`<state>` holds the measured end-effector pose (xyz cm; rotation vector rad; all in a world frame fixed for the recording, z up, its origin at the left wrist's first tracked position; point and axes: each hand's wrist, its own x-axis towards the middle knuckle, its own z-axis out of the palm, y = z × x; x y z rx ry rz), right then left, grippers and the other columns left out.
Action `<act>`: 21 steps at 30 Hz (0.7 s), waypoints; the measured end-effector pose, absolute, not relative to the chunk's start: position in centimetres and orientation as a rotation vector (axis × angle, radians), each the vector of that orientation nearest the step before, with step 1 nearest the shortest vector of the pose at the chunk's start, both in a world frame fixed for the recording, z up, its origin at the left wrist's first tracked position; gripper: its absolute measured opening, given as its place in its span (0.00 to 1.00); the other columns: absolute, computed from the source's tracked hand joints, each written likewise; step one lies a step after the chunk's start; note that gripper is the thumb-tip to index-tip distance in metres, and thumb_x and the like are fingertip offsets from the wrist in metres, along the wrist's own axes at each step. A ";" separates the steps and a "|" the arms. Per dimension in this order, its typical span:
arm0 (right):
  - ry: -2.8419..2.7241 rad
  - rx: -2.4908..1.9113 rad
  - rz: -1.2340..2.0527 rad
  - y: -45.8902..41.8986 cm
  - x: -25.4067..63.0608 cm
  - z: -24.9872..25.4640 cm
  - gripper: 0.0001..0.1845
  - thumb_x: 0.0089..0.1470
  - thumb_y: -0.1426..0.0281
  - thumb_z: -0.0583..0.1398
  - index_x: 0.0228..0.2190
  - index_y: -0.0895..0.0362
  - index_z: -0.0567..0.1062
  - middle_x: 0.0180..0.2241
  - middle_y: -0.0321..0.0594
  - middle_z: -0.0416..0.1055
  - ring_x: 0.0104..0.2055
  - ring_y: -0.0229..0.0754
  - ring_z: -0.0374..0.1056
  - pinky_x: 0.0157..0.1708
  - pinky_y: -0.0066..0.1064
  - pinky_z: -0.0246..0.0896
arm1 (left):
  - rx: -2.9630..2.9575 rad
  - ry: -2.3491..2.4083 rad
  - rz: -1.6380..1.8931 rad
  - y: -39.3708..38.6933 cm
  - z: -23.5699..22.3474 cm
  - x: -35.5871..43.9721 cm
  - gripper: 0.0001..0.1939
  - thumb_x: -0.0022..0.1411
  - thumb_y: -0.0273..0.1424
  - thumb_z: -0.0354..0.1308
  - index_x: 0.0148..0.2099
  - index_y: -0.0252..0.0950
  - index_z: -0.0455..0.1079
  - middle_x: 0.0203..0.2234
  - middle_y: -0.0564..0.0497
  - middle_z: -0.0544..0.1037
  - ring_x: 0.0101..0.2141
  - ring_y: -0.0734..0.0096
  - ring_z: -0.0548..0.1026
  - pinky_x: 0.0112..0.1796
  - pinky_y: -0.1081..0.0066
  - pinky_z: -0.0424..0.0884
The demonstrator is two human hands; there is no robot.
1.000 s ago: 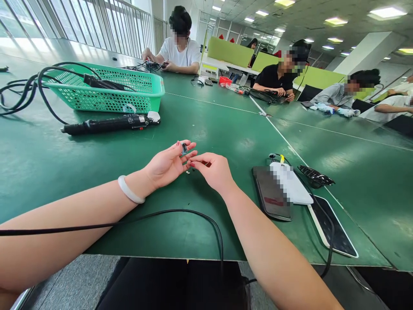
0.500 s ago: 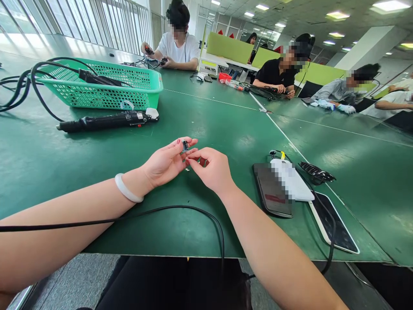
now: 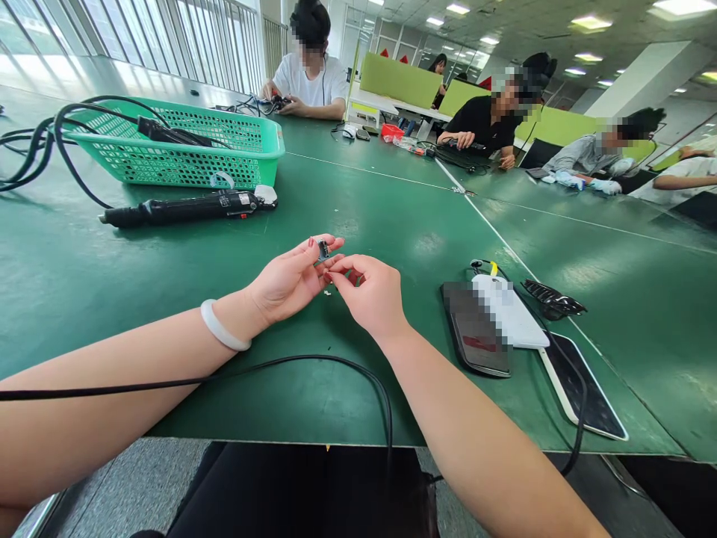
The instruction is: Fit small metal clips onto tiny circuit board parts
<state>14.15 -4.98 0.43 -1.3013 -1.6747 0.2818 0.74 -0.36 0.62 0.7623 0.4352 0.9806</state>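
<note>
My left hand (image 3: 288, 280), palm turned up, pinches a small dark and silver part (image 3: 323, 250) between thumb and fingers. What kind of part it is I cannot make out at this size. Close against its fingertips, my right hand (image 3: 370, 295) is closed in a pinch. Whatever sits between the right thumb and forefinger is too small or too hidden to name. Just below the fingertips, tiny pale bits (image 3: 327, 293) lie on the green tabletop (image 3: 280, 403). A white bangle (image 3: 224, 326) circles my left wrist.
A green mesh basket (image 3: 190, 166) holds a black cabled tool, and a black electric screwdriver (image 3: 190, 208) lies before it. To the right are a dark phone-like case (image 3: 476, 351), a white-edged phone (image 3: 588, 388) and crumpled black plastic (image 3: 553, 300). A black cable (image 3: 314, 359) crosses in front. Co-workers sit across the table.
My hands keep almost the same pose, fingertips together at the small part. Across the table, the co-worker in black has moved a hand, and the one in white has brought both hands closer together.
</note>
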 end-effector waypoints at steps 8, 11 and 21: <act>-1.684 -1.309 0.281 -4.9 14.1 0.3 0.06 0.51 0.72 0.57 0.27 0.53 0.75 0.31 0.31 0.76 0.25 0.33 0.62 0.30 0.28 0.60 | 0.831 0.455 0.983 -0.3 0.4 0.7 0.09 0.64 0.28 0.52 0.38 0.36 0.73 0.43 0.50 0.73 0.34 0.75 0.70 0.40 0.70 0.65; -1.684 -1.337 0.298 -4.9 14.1 0.4 0.07 0.51 0.72 0.57 0.28 0.53 0.75 0.33 0.32 0.76 0.25 0.34 0.63 0.30 0.29 0.60 | 0.839 0.467 0.989 -0.3 0.3 0.7 0.09 0.64 0.29 0.52 0.38 0.36 0.73 0.42 0.49 0.73 0.35 0.74 0.70 0.41 0.69 0.65; -1.677 -1.339 0.272 -4.9 14.1 0.3 0.07 0.51 0.72 0.57 0.26 0.53 0.76 0.30 0.32 0.76 0.24 0.33 0.62 0.29 0.28 0.60 | 0.848 0.461 0.995 -0.3 0.5 0.7 0.08 0.63 0.28 0.53 0.37 0.36 0.74 0.42 0.49 0.74 0.38 0.72 0.71 0.40 0.70 0.67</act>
